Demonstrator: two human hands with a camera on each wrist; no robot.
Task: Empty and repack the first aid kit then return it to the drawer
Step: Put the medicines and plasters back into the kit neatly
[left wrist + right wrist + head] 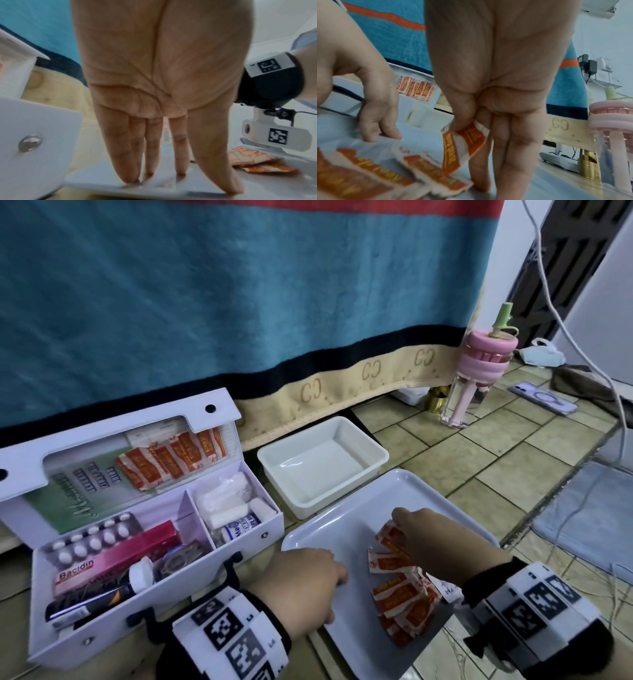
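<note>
Emptying step: right hand [426, 537] pinches plaster strips [464, 146] over the tray [346, 614], left hand [301, 580] fingers straight steadying it; next, the kit [144, 546] needs emptying further

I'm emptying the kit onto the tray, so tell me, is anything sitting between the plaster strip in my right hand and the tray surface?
Nothing visible. The right hand pinches the plaster strip just above the tray, beside plasters already lying there. The left hand rests on the tray's near-left part, clear of that spot.
</note>
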